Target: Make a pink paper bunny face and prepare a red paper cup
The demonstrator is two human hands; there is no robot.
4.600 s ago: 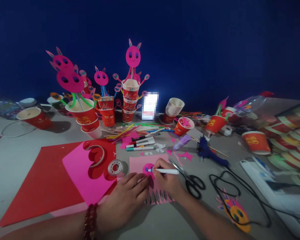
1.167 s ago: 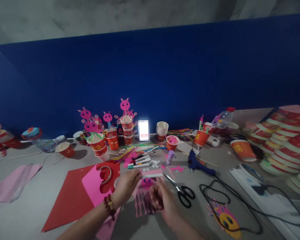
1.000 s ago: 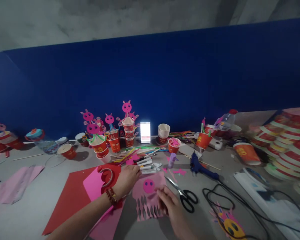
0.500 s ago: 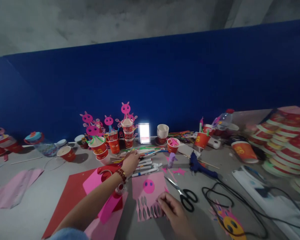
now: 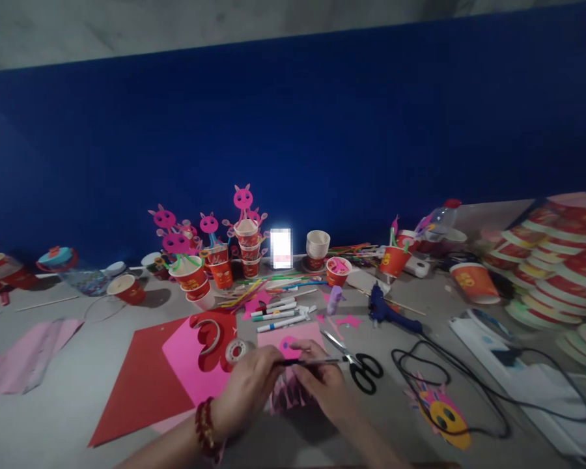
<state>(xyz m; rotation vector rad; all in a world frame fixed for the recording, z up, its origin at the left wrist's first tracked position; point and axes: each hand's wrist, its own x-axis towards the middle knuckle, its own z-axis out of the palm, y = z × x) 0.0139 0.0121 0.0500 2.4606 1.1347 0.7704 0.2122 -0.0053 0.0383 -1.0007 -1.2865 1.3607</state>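
Over the pink paper sheet (image 5: 268,335), my left hand (image 5: 251,384) and my right hand (image 5: 327,387) meet on a marker pen (image 5: 329,360) held crosswise. My left fingers pinch its dark left end, and my right fingers wrap its middle. Whether its cap is on cannot be made out. Beneath them shows a bright pink paper circle (image 5: 287,344) with dark blue eyes, partly covered by my fingers. Cut grey-and-pink strips (image 5: 293,391) hang at the sheet's near edge. Scissors (image 5: 364,368) lie just right of my right hand. A tape roll (image 5: 237,352) is beside my left hand.
Several markers (image 5: 278,317) lie beyond the sheet. Red paper (image 5: 131,384) is on the left. To the right are a blue glue gun (image 5: 390,316) with a looping black cord (image 5: 444,371) and stacked paper cups (image 5: 557,260). Pink-headed cup figures (image 5: 176,244) stand at the back.
My left hand has come back from the marker pile to the front with a marker. My right hand has risen slightly and now grips it too. The view has tilted down slightly.
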